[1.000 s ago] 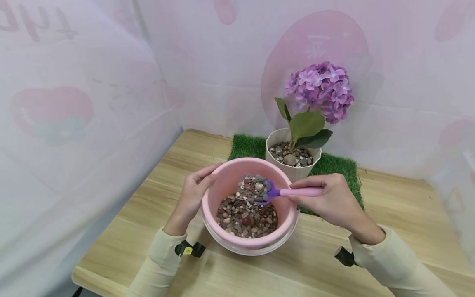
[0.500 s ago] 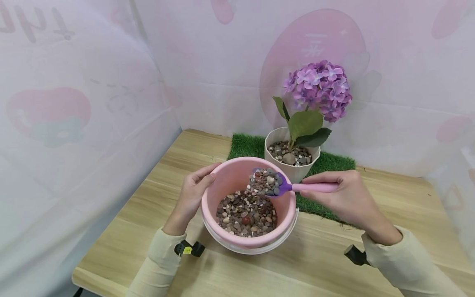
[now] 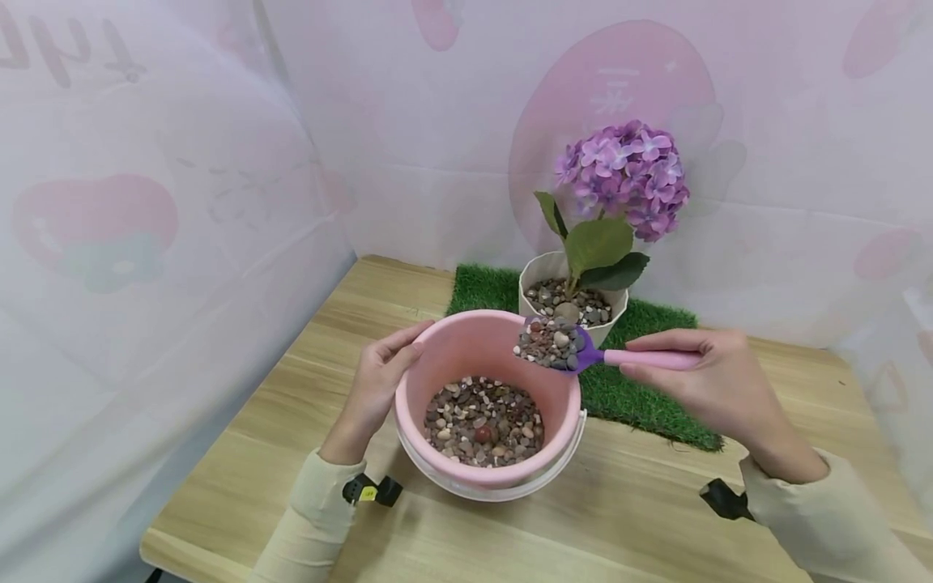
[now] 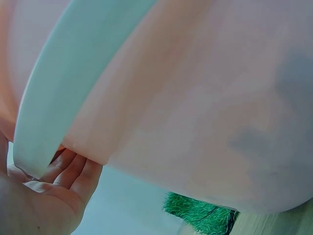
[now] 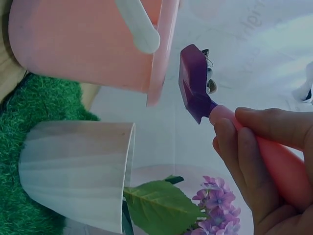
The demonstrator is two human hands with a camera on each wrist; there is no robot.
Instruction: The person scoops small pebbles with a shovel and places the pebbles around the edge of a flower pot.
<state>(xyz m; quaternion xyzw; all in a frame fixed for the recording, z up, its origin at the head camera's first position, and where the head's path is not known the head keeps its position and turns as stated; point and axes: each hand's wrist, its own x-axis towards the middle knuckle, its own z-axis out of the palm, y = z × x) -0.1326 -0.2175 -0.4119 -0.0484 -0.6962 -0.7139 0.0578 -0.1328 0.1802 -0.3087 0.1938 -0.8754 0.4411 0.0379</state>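
My left hand [image 3: 377, 380] grips the left rim of a pink bucket [image 3: 415, 405], fingers on the outside under the rim in the left wrist view. Pebbles [image 3: 484, 421] cover the bucket's bottom. A purple shovel [image 3: 586, 354] heaped with small stones [image 3: 547, 342] is held level by its pink handle in my right hand [image 3: 700, 376]. Its blade hangs above the bucket's right far rim, overlapping the front of a white flowerpot [image 3: 535, 275] in the head view. From below, the right wrist view shows the purple blade [image 5: 193, 81] above the bucket's rim, a few stones peeking over its edge.
The pot holds a purple hydrangea [image 3: 627, 174] set in pebbles and stands on a green artificial grass mat [image 3: 656, 405]. The bucket's white handle [image 3: 539, 486] hangs down around its front. A wooden table [image 3: 291, 437] lies underneath, with printed white cloth walls [image 3: 408, 146] behind and left.
My right hand has carried the loaded shovel right and away from me, from over the bucket's middle to its right far rim. The left hand and bucket have stayed put.
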